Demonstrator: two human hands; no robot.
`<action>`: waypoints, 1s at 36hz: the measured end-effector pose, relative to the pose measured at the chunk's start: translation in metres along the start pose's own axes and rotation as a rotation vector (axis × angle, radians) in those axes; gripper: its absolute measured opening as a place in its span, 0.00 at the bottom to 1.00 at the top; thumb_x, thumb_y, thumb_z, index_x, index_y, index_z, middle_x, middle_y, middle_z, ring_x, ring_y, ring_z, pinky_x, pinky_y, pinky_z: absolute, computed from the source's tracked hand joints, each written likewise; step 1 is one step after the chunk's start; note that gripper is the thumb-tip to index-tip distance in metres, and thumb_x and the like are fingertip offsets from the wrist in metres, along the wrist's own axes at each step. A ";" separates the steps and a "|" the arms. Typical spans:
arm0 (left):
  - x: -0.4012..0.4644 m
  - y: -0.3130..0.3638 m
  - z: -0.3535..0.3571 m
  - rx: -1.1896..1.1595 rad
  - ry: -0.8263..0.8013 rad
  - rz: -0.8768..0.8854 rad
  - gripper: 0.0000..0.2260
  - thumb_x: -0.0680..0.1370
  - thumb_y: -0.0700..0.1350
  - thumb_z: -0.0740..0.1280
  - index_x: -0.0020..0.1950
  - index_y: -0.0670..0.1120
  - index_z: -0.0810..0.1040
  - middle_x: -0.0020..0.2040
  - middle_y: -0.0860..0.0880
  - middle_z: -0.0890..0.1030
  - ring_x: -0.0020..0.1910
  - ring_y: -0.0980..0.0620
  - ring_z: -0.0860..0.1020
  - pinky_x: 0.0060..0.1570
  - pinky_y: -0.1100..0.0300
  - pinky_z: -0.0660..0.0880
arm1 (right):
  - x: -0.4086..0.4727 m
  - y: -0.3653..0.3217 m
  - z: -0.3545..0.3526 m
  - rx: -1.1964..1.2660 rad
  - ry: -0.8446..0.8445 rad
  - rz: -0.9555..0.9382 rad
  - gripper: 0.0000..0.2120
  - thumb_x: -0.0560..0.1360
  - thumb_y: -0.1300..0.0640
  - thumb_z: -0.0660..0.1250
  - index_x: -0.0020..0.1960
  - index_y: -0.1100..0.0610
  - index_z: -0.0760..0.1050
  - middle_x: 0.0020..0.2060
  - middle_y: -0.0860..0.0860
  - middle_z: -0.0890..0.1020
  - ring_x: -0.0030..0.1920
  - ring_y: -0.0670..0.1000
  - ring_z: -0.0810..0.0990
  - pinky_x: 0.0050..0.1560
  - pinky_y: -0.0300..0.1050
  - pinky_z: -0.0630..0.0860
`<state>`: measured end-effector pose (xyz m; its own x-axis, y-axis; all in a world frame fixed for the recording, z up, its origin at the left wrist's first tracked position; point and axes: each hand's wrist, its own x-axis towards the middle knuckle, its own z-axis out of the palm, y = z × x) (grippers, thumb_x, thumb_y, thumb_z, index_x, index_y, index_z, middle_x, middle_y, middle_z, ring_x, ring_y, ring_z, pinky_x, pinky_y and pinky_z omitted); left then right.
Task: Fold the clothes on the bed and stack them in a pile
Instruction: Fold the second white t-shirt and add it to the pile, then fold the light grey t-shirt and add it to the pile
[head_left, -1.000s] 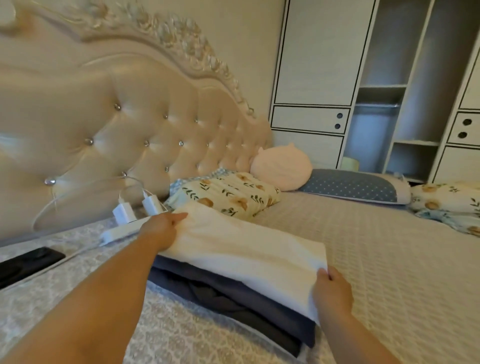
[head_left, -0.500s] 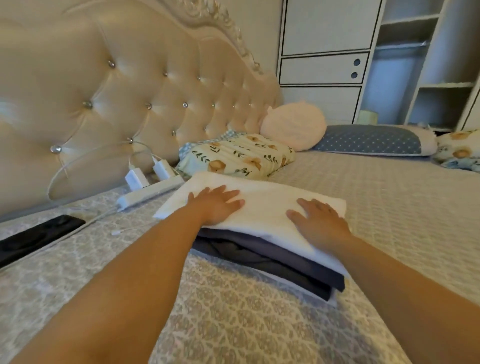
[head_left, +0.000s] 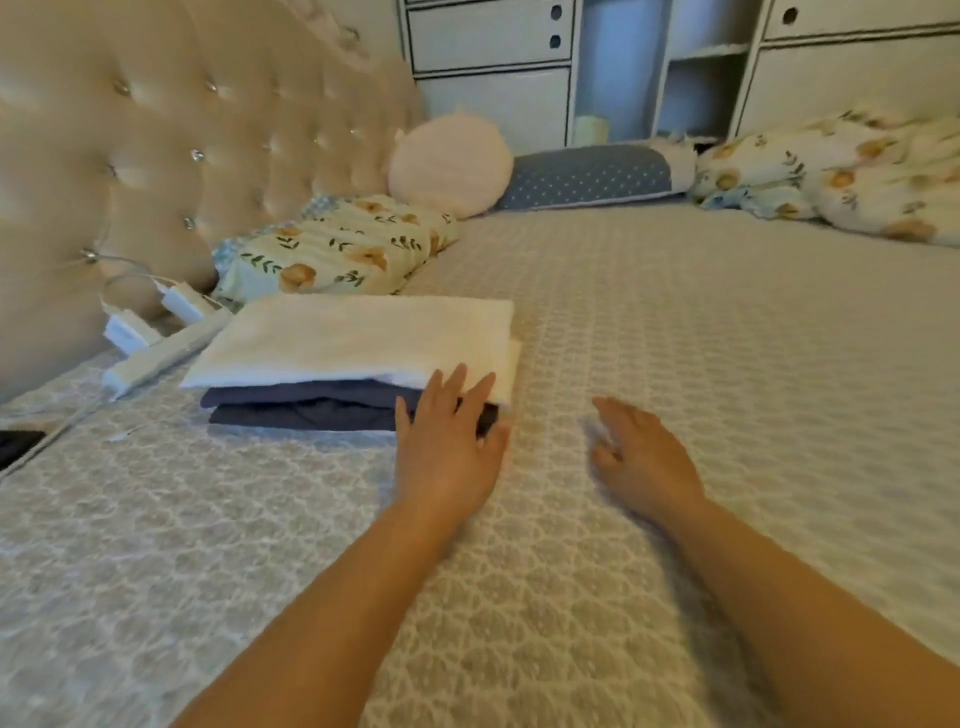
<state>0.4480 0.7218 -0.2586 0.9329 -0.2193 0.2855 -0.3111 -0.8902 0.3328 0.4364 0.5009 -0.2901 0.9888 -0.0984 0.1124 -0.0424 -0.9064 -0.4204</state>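
The fingers (head_left: 470, 387) of the left hand (head_left: 448, 451) were straight and a little spread, and their tips touched the near right corner of the pile (head_left: 353, 364); they held nothing. The fingers (head_left: 610, 410) of the right hand (head_left: 641, 462) were relaxed and slightly apart, with nothing in them, and this hand was to the right of the pile, apart from it, low over the bed cover (head_left: 675, 338). If it touched the cover or not, I could not tell, because it was blurred.

The pile lay on the bed cover in front of the hands. It had a folded white cloth (head_left: 358, 335) on top and two folded dark garments (head_left: 306, 408) under it, the white one reaching out a little over them on the left and the right side.

Just left of the pile lay a white power strip (head_left: 161, 353) with two white chargers (head_left: 150, 317) in it and their cables. Far to the left of the pile, at the picture's edge, a dark flat thing (head_left: 15, 447) was partly seen. Just behind the pile was a flower-print pillow (head_left: 337, 244), and left of it the tufted headboard (head_left: 182, 130). Further behind the pile were a round pink cushion (head_left: 449, 163) and a blue dotted pillow (head_left: 587, 174). Far to the right behind the pile lay flower-print bedding (head_left: 841, 176). Behind all of them stood a white cabinet (head_left: 493, 67) with drawers and open shelves.
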 end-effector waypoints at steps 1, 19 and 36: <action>-0.019 0.021 0.008 0.000 -0.034 0.032 0.25 0.81 0.60 0.50 0.77 0.59 0.52 0.79 0.56 0.48 0.77 0.53 0.44 0.72 0.45 0.36 | -0.020 0.016 -0.012 -0.004 0.019 0.045 0.26 0.81 0.48 0.55 0.77 0.51 0.55 0.76 0.50 0.59 0.74 0.53 0.59 0.71 0.49 0.59; -0.172 0.392 0.094 -0.059 -0.418 0.561 0.30 0.80 0.59 0.57 0.78 0.57 0.47 0.79 0.55 0.44 0.77 0.52 0.44 0.74 0.45 0.43 | -0.351 0.278 -0.201 -0.306 0.256 0.488 0.24 0.80 0.51 0.57 0.75 0.53 0.59 0.74 0.52 0.62 0.73 0.53 0.58 0.71 0.47 0.56; -0.175 0.680 0.154 -0.066 -0.277 0.904 0.26 0.81 0.59 0.53 0.77 0.58 0.52 0.79 0.54 0.50 0.77 0.51 0.47 0.73 0.43 0.44 | -0.435 0.469 -0.349 -0.451 0.583 0.761 0.21 0.78 0.54 0.60 0.70 0.56 0.67 0.69 0.54 0.68 0.71 0.56 0.61 0.69 0.52 0.58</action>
<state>0.1009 0.0929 -0.2206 0.3401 -0.9093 0.2397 -0.9388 -0.3135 0.1426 -0.0637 -0.0248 -0.2223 0.4628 -0.7782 0.4245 -0.7895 -0.5796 -0.2019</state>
